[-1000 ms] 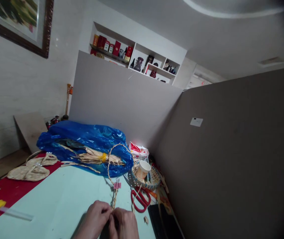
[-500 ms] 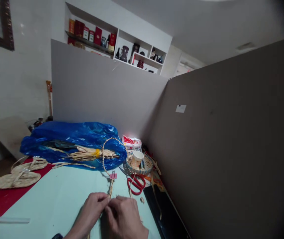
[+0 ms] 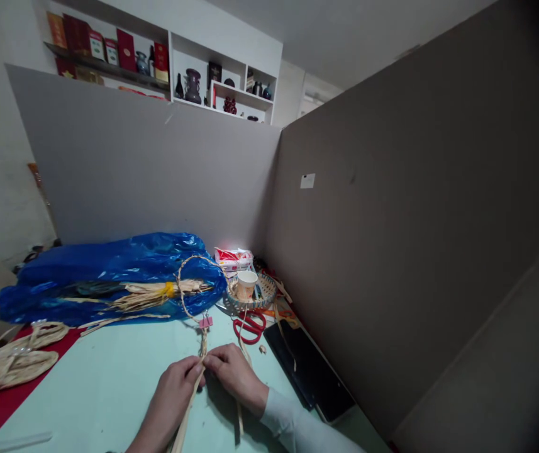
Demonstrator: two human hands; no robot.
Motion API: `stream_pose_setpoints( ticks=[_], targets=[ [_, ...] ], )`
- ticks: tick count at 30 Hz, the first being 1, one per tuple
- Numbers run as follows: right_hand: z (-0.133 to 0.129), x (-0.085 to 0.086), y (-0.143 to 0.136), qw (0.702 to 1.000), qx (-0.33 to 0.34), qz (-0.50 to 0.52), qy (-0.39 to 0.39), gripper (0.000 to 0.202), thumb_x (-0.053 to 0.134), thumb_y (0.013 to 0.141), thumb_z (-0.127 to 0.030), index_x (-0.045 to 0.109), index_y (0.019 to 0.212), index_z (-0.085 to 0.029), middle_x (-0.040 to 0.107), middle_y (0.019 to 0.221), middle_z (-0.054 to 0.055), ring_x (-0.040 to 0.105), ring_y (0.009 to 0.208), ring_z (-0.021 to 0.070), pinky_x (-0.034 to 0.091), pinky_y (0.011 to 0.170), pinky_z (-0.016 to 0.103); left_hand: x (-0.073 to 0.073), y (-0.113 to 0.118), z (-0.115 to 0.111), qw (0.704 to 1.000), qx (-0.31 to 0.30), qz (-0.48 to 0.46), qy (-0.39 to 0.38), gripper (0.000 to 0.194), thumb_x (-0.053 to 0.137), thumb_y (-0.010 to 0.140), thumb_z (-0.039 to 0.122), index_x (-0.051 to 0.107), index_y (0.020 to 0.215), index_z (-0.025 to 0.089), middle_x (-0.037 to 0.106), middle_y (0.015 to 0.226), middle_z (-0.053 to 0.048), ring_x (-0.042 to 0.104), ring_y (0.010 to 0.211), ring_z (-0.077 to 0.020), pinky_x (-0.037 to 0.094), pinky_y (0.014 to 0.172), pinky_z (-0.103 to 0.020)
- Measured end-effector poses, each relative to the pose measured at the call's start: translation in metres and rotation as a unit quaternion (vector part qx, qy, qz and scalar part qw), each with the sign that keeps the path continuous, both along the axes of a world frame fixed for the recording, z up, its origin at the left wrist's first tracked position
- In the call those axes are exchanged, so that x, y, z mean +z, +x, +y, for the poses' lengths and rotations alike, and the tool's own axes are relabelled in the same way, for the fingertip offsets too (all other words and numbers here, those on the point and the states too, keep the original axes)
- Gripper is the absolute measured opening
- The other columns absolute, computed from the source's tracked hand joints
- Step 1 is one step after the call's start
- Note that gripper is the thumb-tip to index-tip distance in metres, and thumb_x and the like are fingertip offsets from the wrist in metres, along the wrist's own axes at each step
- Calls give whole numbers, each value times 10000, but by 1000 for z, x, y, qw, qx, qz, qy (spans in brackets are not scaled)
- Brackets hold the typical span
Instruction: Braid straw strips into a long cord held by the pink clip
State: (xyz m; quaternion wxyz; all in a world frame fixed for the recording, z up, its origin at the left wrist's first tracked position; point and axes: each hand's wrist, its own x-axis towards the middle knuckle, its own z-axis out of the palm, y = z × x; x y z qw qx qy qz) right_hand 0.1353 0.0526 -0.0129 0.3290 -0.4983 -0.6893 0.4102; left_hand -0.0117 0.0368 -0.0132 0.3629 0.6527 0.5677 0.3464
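Note:
A braided straw cord (image 3: 204,341) runs down from a pink binder clip (image 3: 205,322), and its upper part loops over a blue plastic bag (image 3: 109,255). My left hand (image 3: 175,393) pinches the cord's lower end, where loose pale strands (image 3: 183,428) hang down toward me. Close against it, my right hand (image 3: 235,375) has its thumb and forefinger pressed together on the strands at the same spot. Another loose strand passes beneath my right hand. Fingertip details are partly hidden by the fingers.
Red-handled scissors (image 3: 250,328) lie right of the clip. Behind them a woven basket (image 3: 269,296) holds a paper cup (image 3: 246,284). A black flat object (image 3: 304,371) is at the right, beside a grey partition (image 3: 368,251). Straw sandals (image 3: 14,365) lie at the left.
The view has turned to the right. My right hand has shifted outward and turned, showing more of its wrist and sleeve. Loose strands below my hands show more clearly.

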Motion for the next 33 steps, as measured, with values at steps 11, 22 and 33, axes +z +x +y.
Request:
stream_pose_setpoints(
  ticks=[11, 22, 33],
  targets=[
    [0, -5, 1, 999, -36, 14, 7, 249, 571, 806, -169, 676, 589, -109, 492, 494, -27, 417, 520, 99, 277, 506, 223, 11, -3, -9, 996, 26, 78, 24, 320, 429, 791, 437, 547, 566, 242, 630, 576, -27, 558, 615, -231, 372, 629, -304],
    [5, -4, 8, 1000, -11, 10, -12, 246, 582, 824, -169, 757, 664, -106, 569, 517, -12, 442, 500, 87, 302, 511, 206, 9, -9, 3, 997, -15, 74, 2, 378, 427, 747, 520, 546, 541, 227, 519, 528, 4, 509, 595, -217, 362, 594, -294],
    [1, 0, 8, 1000, 0, 5, -9, 255, 619, 837, -219, 755, 647, -118, 600, 538, -10, 463, 529, 98, 329, 530, 209, 18, -8, -6, 992, -22, 123, 28, 341, 467, 763, 442, 644, 586, 212, 666, 611, -53, 592, 640, -256, 364, 660, -321]
  ],
)
